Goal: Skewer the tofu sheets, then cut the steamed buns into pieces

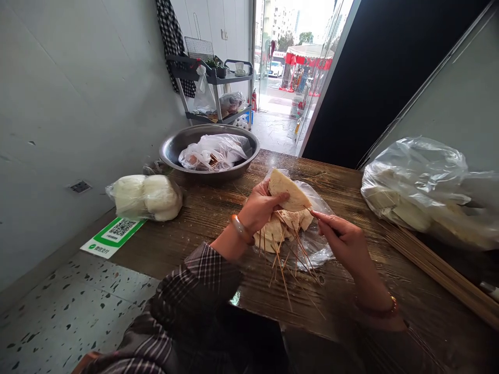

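Observation:
My left hand [263,206] pinches a pale, flat piece of flatbread [287,188], folded or cut to a wedge, raised over the table. Close on its right, my right hand [340,232] has its fingers closed round a thin wooden skewer [307,209], whose tip meets the flatbread's lower right corner. How deep the tip sits I cannot tell. Below both hands lies a pile of skewered flatbread pieces [272,236] on a clear plastic bag [319,254], with several skewer sticks [284,280] fanning out toward me.
Bare skewers [440,265] lie in a bundle at right, beside a large plastic bag of pale food [415,182]. A steel basin [167,150] holding a plastic bag stands behind. Wrapped white blocks [144,196] and a QR-code card [113,235] sit at left on the wooden table [210,234].

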The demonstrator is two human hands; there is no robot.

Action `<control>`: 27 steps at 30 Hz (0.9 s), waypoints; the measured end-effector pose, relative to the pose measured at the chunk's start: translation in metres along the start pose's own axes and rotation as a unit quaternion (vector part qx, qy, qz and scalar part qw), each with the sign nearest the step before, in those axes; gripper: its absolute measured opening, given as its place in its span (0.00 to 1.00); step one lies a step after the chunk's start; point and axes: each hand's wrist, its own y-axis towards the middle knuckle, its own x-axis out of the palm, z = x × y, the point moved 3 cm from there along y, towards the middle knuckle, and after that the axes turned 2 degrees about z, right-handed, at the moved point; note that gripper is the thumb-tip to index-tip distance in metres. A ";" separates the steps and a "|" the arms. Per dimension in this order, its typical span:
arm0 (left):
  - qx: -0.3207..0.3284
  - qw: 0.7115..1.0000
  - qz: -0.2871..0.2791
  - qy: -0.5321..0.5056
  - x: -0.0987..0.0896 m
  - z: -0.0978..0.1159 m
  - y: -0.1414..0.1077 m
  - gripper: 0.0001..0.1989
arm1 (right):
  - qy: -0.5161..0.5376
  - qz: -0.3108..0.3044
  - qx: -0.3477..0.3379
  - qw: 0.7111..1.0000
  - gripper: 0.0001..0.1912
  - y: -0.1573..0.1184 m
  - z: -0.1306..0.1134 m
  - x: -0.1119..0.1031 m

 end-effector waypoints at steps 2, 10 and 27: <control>0.013 1.000 0.017 0.008 -0.001 0.002 0.000 0.22 | -0.002 -0.005 -0.004 1.000 0.16 0.000 0.000 0.000; 0.032 0.999 0.040 0.018 -0.004 0.009 0.003 0.22 | -0.011 -0.018 -0.016 1.000 0.16 0.001 0.002 -0.006; 0.024 0.999 0.038 0.008 -0.007 0.007 0.004 0.22 | -0.009 -0.031 -0.022 0.999 0.15 0.002 0.007 -0.016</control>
